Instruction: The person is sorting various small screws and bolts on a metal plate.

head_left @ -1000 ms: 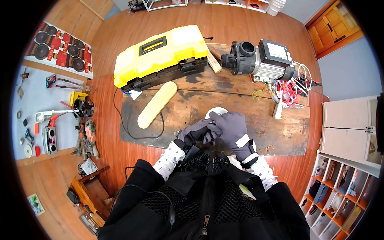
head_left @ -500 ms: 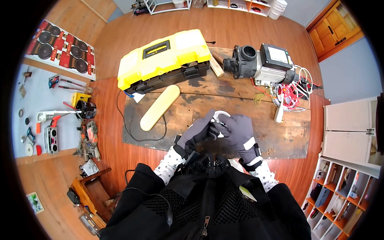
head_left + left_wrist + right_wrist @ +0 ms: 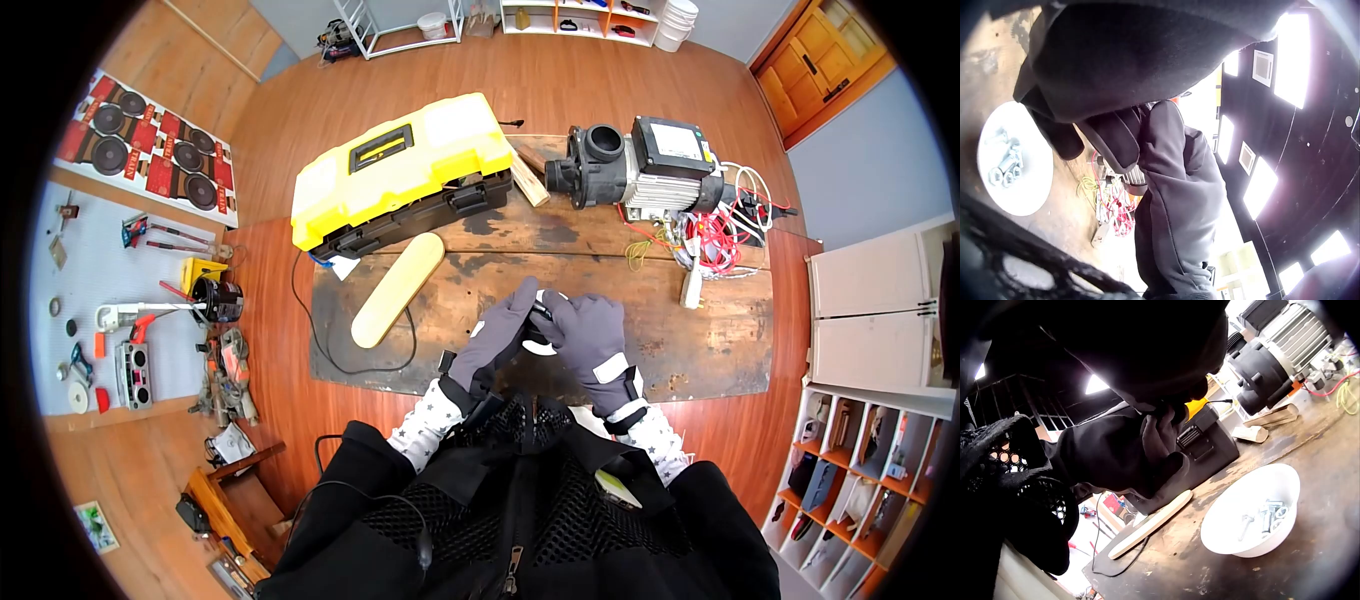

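Both hands wear dark grey gloves and meet over a white bowl (image 3: 540,349). The left hand (image 3: 497,335) has its fingers bent toward the right hand (image 3: 592,335), whose thumb and fingers curl inward. Their fingertips come together above the bowl; whatever lies between them is hidden. From the left wrist, the right hand (image 3: 1182,187) faces the left hand (image 3: 1135,56), with the bowl (image 3: 1032,187) below. Several silvery bolts and nuts (image 3: 1270,515) lie in the bowl (image 3: 1229,525), clearest from the right wrist.
A yellow-lidded toolbox (image 3: 400,165) stands at the table's back left, with a rounded wooden board (image 3: 398,290) and black cable before it. Wood pieces (image 3: 529,180) lie beside a pump (image 3: 650,170) at the back right. Tangled wires (image 3: 715,245) and a white plug (image 3: 691,288) lie nearer.
The hands have moved forward over the bowl, so its near rim now shows beneath them. The head view has tilted up slightly, and the toolbox and pump sit lower in it.
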{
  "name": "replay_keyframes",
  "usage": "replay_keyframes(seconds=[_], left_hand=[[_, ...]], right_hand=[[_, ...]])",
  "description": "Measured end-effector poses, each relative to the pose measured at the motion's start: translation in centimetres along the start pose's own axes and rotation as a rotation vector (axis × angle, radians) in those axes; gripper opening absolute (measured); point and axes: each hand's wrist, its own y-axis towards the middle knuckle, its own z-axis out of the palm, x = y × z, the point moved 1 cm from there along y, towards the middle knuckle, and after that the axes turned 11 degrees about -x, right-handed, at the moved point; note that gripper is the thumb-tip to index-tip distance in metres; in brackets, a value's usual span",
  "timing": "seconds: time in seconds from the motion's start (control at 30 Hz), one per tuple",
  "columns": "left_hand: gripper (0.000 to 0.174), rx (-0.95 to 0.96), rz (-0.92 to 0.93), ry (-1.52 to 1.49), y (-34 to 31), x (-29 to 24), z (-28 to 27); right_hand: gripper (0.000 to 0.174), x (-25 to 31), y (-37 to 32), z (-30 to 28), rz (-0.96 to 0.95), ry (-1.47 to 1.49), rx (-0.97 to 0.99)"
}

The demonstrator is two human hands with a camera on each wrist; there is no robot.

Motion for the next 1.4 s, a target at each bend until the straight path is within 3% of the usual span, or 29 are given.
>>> replay_keyframes(seconds=[0.07, 0.17, 0.23, 0.37, 0.43, 0.77, 0.97, 1.07, 1.13, 1.23, 1.4], left_hand=[[0.069, -0.117, 0.087, 0.269, 0.8, 0.3, -0.4], [0.067, -0.195, 0.115, 0.397, -0.8, -0.9, 0.0], [0.067, -0.145, 0.108, 0.368, -2.5, -2.7, 0.7], [0.067, -0.092, 0.112, 0.252, -3.4, -3.0, 1.3], [0.066, -0.116, 0.119, 0.248, -3.1, -2.8, 1.5], [0.065, -0.159, 0.165, 0.309, -3.5, -2.8, 1.8], [0.058, -0.065, 0.152, 0.268, -3.1, -2.4, 1.9], [0.056, -0.073, 0.186, 0.264, -2.7, -1.8, 1.8], [0.056, -0.072, 0.173, 0.249, -2.0, -1.3, 1.4], [0.056, -0.059, 0.134, 0.217, -1.9, -1.4, 1.4], [0.057, -0.017, 0.112, 0.141, -0.5, 0.3, 0.9]], right_hand=[[0.028, 0.0, 0.0, 0.1, -0.001, -0.027, -0.04], [0.025, 0.2, 0.5, -0.4, 0.011, 0.03, -0.038], [0.035, 0.0, 0.5, -0.4, 0.076, 0.034, 0.15], [0.036, -1.3, -1.3, 0.9, 0.0, 0.065, -0.008], [0.039, -1.4, -1.5, 0.9, 0.046, 0.037, 0.163], [0.033, -1.7, -1.0, 0.3, 0.029, 0.073, 0.128], [0.025, -2.4, -0.9, 0.2, -0.018, 0.101, 0.239], [0.026, -2.1, -0.7, 0.1, 0.062, 0.25, 0.23], [0.03, -1.2, -0.4, -0.5, 0.291, 0.5, 0.254], [0.03, -1.0, -0.8, -0.2, 0.434, 0.598, 0.226], [0.029, -0.7, -1.1, -0.1, 0.49, 0.737, 0.095]])
